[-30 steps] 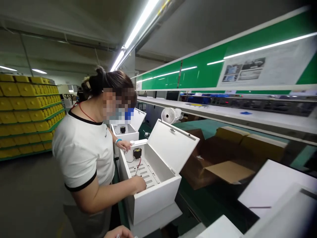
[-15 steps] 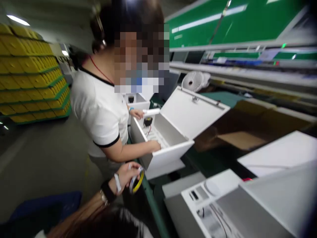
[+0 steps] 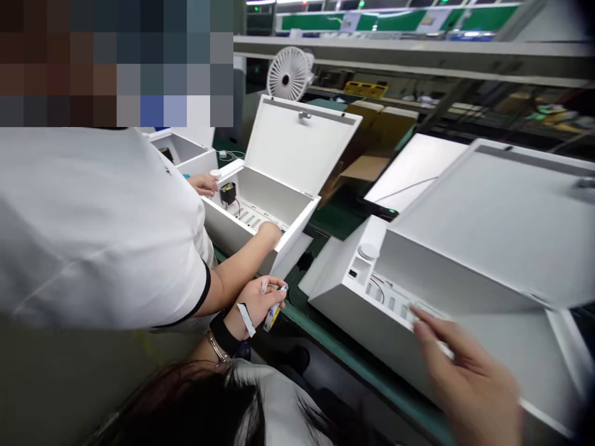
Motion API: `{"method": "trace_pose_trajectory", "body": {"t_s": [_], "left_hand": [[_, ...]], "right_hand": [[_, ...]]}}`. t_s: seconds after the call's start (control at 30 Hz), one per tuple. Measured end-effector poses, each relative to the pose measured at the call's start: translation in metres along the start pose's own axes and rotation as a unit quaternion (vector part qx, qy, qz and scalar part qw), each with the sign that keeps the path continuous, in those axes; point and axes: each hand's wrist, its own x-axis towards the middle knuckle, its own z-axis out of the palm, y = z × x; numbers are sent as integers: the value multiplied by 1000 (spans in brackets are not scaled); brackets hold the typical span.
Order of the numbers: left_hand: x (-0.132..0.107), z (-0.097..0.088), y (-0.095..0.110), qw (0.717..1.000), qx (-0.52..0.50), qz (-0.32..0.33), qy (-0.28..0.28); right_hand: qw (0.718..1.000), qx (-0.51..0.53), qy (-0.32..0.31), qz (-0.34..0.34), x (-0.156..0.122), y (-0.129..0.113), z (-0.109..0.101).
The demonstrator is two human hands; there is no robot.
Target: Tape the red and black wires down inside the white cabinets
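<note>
Three open white boxes in a row on one long bench [image 3: 344, 354]. Co-worker [image 3: 116, 229] takes up the left side, right forearm [image 3: 242, 260] down into the middle box [image 3: 297, 232]. Nearest box [image 3: 362, 334] lies ahead and right, long axis upper left to lower right in view, raised lid [image 3: 502, 223] along its far side. Right hand [image 3: 469, 378] is clearly the nearer one, by this box's near wall; box interior lies just ahead and left of its fingertips. Thumb and index nearly meet; can't tell if anything thin is pinched, or if they touch the rim. Left hand [image 3: 260, 302] is well apart, left of the box and near the bench edge, co-worker's forearm close behind it. Its fingers are curled closed on a tape roll [image 3: 272, 318], which hangs below them, ring tilted. Lid blocks the far side; the near side looks open. Smaller: white fan [image 3: 288, 77] at the back, round white cap [image 3: 369, 251] on the box's left end, white strip [image 3: 246, 319] on the left hand.
</note>
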Motion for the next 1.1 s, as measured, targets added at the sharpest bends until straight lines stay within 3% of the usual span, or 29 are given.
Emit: {"method": "trace_pose_trajectory", "body": {"t_s": [0.03,0.07,0.2,0.27,0.37,0.57,0.67,0.73,0.8,0.93,1.1], "left_hand": [[3,1,-1,1000,8,-5,-13],[6,3,-2,1000,15,-10,-26],[10,14,-5,996,33,-39,-72],[8,19,-6,994,38,-55,-91],[5,26,-11,991,45,-66,-105],[-4,55,-26,989,48,-59,-130],[-12,71,-29,984,48,-69,-154],[-17,80,-28,980,45,-95,-171],[-21,85,-26,973,34,-132,-188],[-27,90,-20,962,-3,-178,-206],[-33,95,-20,961,-18,-188,-204]], "right_hand": [[996,48,44,-54,-12,-20,10],[986,98,44,-127,-21,-40,22],[919,148,-32,-363,-44,-107,62],[893,128,-68,-425,-48,-122,70],[882,143,-79,-443,-49,-125,70],[912,262,-32,-314,-47,-105,52],[916,372,61,-140,-43,-82,36],[895,430,115,-6,-43,-59,25],[870,465,130,96,-47,-34,16],[854,479,67,192,-69,3,3],[849,480,-53,215,-91,5,-4]]}}
